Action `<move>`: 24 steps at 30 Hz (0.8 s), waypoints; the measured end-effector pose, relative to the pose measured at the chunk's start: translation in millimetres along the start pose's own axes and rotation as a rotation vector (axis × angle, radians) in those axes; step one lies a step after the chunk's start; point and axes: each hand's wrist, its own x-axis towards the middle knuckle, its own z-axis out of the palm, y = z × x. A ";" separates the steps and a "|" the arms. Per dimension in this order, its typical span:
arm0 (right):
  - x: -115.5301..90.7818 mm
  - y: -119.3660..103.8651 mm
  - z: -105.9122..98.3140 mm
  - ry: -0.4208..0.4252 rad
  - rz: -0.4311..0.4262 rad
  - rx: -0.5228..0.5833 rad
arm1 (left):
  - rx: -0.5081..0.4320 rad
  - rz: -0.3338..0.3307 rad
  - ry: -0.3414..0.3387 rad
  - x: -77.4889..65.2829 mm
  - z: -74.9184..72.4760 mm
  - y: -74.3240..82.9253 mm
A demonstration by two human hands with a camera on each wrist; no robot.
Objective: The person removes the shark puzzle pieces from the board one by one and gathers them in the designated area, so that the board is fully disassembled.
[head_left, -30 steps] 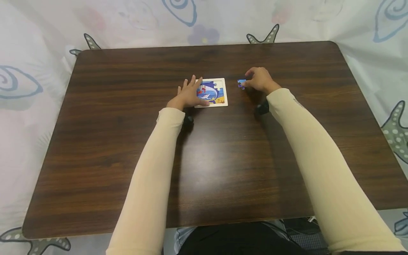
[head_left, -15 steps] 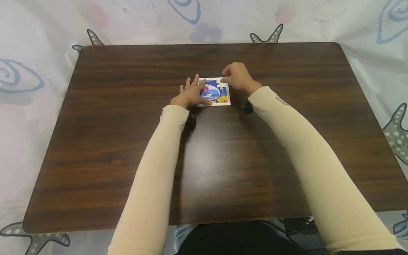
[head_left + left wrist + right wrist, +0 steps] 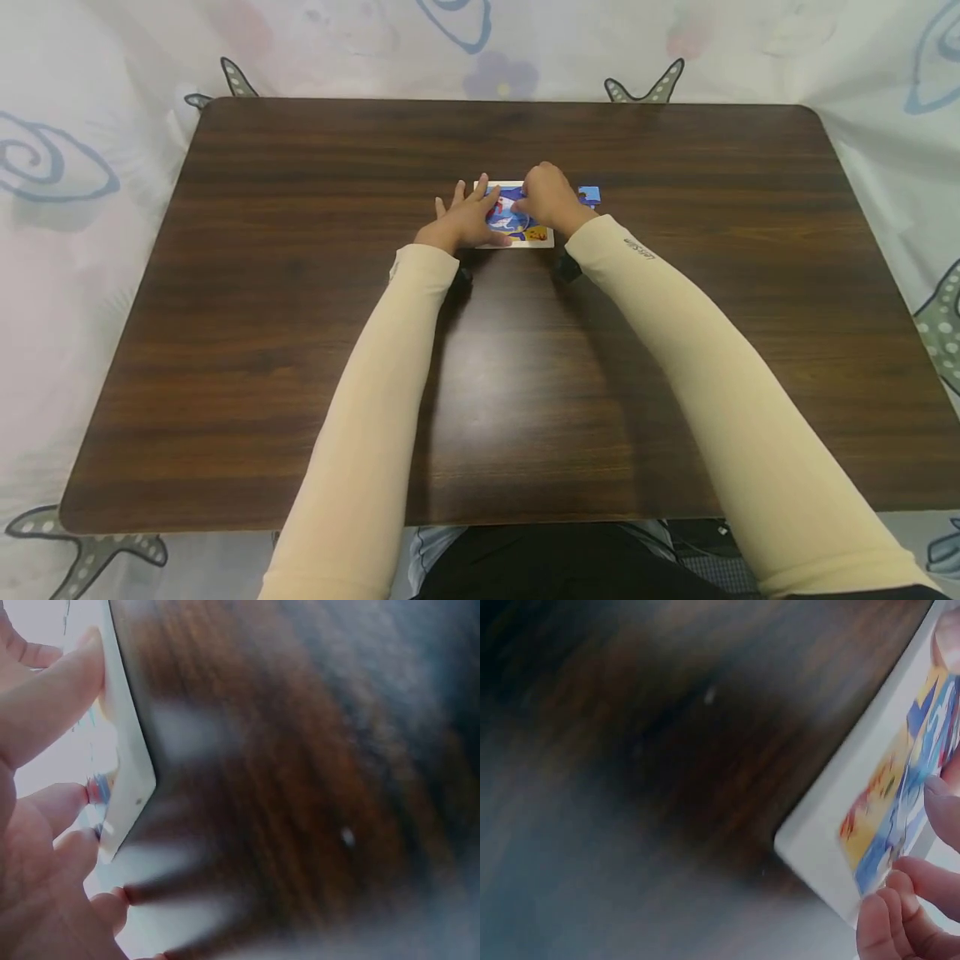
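Observation:
A small framed jigsaw puzzle (image 3: 552,243) with a pale border and a blue sea-animal picture lies on the table. My left hand (image 3: 467,223) rests across its left side with fingers spread, the thumb along the near border. My right hand (image 3: 551,196) is over the puzzle's upper right part, its fingers curled and fingertips down at the picture. In the right wrist view, the thumb (image 3: 939,796) touches the picture and the other fingertips are near a corner. Whether they pinch a piece is hidden. A loose blue puzzle piece (image 3: 588,195) lies just right of the right hand.
The dark wood-grain table (image 3: 300,333) extends on all sides of the puzzle. A patterned white curtain (image 3: 337,50) hangs behind the table. Dark wrist-worn devices (image 3: 567,268) sit beneath both wrists.
My right hand has moved left from beside the loose blue piece to the puzzle's upper right, covering the gap seen there. The left hand stays on the puzzle. The head view has shifted slightly.

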 end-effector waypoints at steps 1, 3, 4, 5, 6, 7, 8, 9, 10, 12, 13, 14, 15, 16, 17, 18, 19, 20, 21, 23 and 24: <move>0.2 0.1 1.5 0.011 0.004 -0.002 | 0.006 0.005 0.001 0.3 0.6 0.1; 1.1 -0.6 3.6 0.031 0.007 0.014 | 0.020 0.011 0.004 0.3 1.7 0.0; 1.7 -1.3 4.2 0.032 0.014 0.026 | 0.026 0.013 0.005 0.7 2.1 -0.6; 2.4 -1.7 4.4 0.031 0.022 0.039 | 0.033 0.013 0.003 1.2 2.4 -1.1; 3.4 -2.0 4.4 0.026 0.034 0.055 | 0.037 0.012 -0.001 1.3 2.5 -1.2; 4.4 -2.0 4.1 0.018 0.052 0.075 | 0.040 0.011 -0.002 1.5 2.6 -1.2; 5.6 -1.7 3.6 0.009 0.076 0.102 | 0.042 0.010 -0.007 1.4 2.4 -0.9; 6.4 -1.2 2.7 -0.003 0.101 0.131 | 0.043 0.010 -0.010 2.1 2.3 -0.6; 7.4 -1.7 2.1 -0.014 0.126 0.154 | 0.045 0.008 -0.011 2.3 2.2 -1.0; 9.4 -1.7 1.2 -0.026 0.165 0.197 | 0.044 0.006 -0.012 2.5 2.0 -1.4; 10.1 -2.0 0.7 -0.032 0.183 0.217 | 0.043 0.004 -0.012 2.9 1.9 -1.8; 10.3 -2.5 0.4 -0.032 0.196 0.231 | 0.043 0.001 -0.013 3.1 1.9 -2.1; 10.7 -3.1 0.5 -0.030 0.208 0.245 | 0.042 0.000 -0.010 3.2 2.0 -2.5; 10.4 -3.2 0.5 -0.025 0.220 0.259 | 0.041 -0.003 -0.009 3.2 2.0 -2.2; 10.2 -3.3 0.5 -0.023 0.233 0.272 | 0.040 -0.004 -0.008 3.2 2.1 -1.9; 9.9 -3.5 0.6 -0.021 0.245 0.284 | 0.038 -0.005 -0.007 3.2 2.2 -1.6; 9.8 -3.7 0.9 -0.015 0.251 0.293 | 0.037 -0.008 -0.007 3.1 2.3 -1.3; 9.8 -3.6 1.4 -0.007 0.257 0.301 | 0.037 -0.009 -0.007 3.3 2.5 -1.3; 9.8 -3.9 2.0 0.000 0.260 0.308 | 0.036 -0.010 -0.006 3.4 2.7 -1.4; 10.5 -3.9 3.5 0.029 0.250 0.317 | 0.034 -0.014 -0.006 3.7 3.2 -1.9; 10.9 -3.8 4.4 0.049 0.244 0.324 | 0.031 -0.016 -0.005 3.8 3.6 -2.3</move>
